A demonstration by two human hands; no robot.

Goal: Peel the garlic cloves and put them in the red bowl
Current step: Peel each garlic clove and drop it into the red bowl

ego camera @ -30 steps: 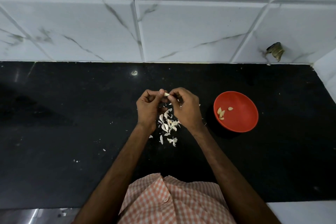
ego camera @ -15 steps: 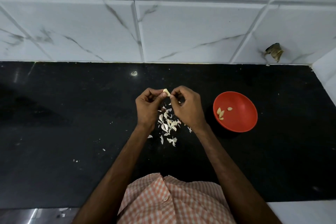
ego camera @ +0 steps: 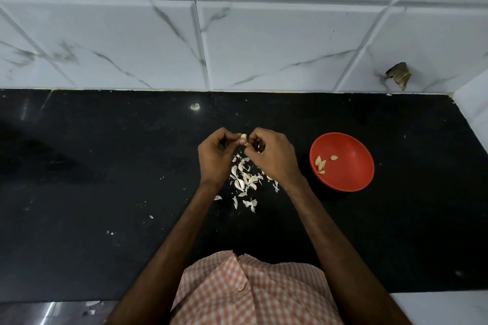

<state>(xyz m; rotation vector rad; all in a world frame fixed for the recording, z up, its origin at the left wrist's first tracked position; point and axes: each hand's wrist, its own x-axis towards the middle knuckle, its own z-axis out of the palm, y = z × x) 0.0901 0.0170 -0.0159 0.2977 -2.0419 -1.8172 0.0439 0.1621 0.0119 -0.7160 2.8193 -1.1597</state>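
Above the black counter [ego camera: 105, 166], my left hand [ego camera: 215, 157] pinches a small pale garlic clove [ego camera: 243, 136] between thumb and fingers. My right hand [ego camera: 272, 157] meets it from the right, its fingertips pinching at the same clove. Below the hands lies a heap of white garlic skins [ego camera: 244, 179]. The red bowl [ego camera: 351, 177] sits on the counter to the right of my right hand and holds several peeled cloves [ego camera: 320, 163] on its left side.
A white marble-tiled wall [ego camera: 237, 34] runs along the back of the counter, and a white side wall [ego camera: 472, 108] closes it on the right. A brown scrap [ego camera: 400, 76] hangs on the wall at right. Small skin flecks [ego camera: 111, 233] dot the counter.
Both hands stay together at the clove, shifted slightly. A few more skin pieces lie under my right wrist than a second ago.
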